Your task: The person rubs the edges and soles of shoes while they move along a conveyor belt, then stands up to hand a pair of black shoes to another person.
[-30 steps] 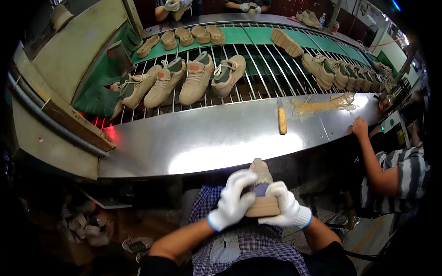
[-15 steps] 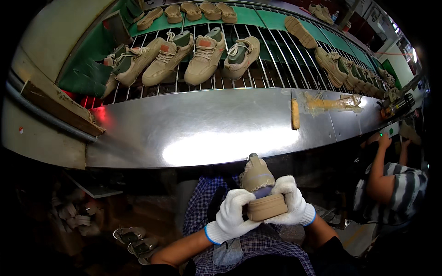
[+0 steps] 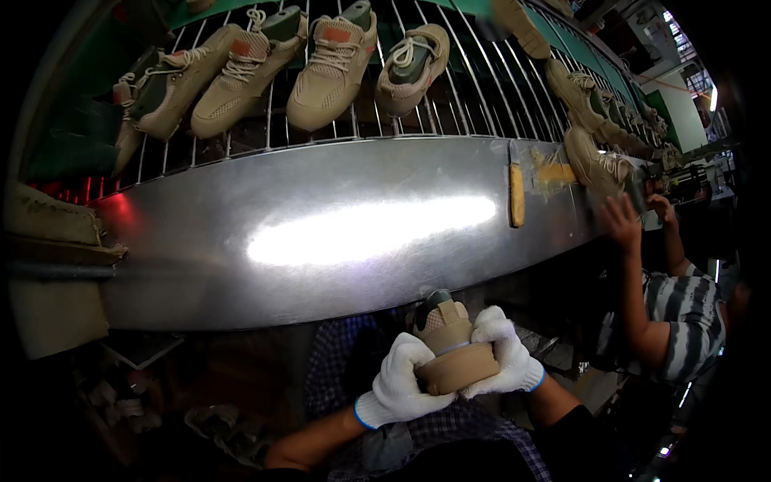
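Note:
Both my hands wear white knit gloves with blue cuffs. Between them, above my lap, is a tan shoe upper [image 3: 450, 332] with a dark green piece showing at its far end. A tan rubber sole [image 3: 459, 368] lies against the near end of the upper, with a thin pale line between the two. My left hand [image 3: 404, 377] grips the sole's left side. On the right side, my right hand [image 3: 504, 353] is closed on the sole and the edge of the upper.
Ahead is a shiny metal ledge [image 3: 193, 217] with a yellow-handled tool [image 3: 516, 195] on it. Beyond, laced tan shoes [image 3: 333, 68] stand on a rack of metal rods [image 3: 474, 76]. At right, a co-worker's hand [image 3: 621, 221] is beside another tan shoe [image 3: 593, 161].
The sole has come up against the upper, covering most of the purplish area seen between them. The view has shifted. A co-worker's hands and a shoe have come over the ledge's right end.

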Demonstrator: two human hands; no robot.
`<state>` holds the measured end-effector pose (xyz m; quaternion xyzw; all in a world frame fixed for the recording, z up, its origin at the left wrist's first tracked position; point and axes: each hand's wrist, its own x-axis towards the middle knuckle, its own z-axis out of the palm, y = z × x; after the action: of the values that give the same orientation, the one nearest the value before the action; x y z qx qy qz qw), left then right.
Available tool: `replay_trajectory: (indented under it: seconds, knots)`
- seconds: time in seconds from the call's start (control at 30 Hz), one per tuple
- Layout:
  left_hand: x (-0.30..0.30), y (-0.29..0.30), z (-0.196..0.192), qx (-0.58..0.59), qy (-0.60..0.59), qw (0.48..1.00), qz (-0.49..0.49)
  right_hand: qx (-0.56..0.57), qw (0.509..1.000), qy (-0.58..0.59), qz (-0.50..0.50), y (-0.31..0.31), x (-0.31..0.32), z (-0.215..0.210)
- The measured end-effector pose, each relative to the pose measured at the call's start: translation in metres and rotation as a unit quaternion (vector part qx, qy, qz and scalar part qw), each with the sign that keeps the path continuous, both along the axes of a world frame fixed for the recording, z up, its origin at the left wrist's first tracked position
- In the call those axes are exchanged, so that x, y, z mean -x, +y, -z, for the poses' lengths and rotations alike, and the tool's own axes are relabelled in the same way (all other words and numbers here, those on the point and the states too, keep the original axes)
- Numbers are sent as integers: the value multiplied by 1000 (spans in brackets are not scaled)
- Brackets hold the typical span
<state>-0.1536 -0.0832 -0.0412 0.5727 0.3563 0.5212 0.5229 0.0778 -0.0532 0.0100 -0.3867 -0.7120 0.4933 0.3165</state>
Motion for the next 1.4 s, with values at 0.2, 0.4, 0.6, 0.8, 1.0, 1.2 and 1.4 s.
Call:
replay_trajectory:
  seconds: [0.2, 0.4, 0.6, 0.8, 1.0, 1.2, 1.4]
  knots:
    - [10, 4, -1, 30, -5, 999, 26, 21, 1000, -13, -13, 5, 5, -2]
    - [13, -2, 1, 68, 65, 995, 18, 99, 990, -96, -37, 5, -5, 3]
    - [74, 13, -16, 203, 157, 951, 172, 203, 967, -153, -29, -40, -27, 70]
    - [102, 48, -69, 130, 177, 952, 213, 248, 963, -18, -100, 1, 30, 59]
    - [93, 54, -193, -128, 161, 978, 42, -108, 979, -133, -112, 81, 65, -70]
    - [78, 126, -170, -241, 227, 931, -153, 116, 853, 504, -73, 158, 87, -100]
    - [75, 179, -166, -120, 186, 960, -172, 59, 953, 297, -28, 235, 106, -138]
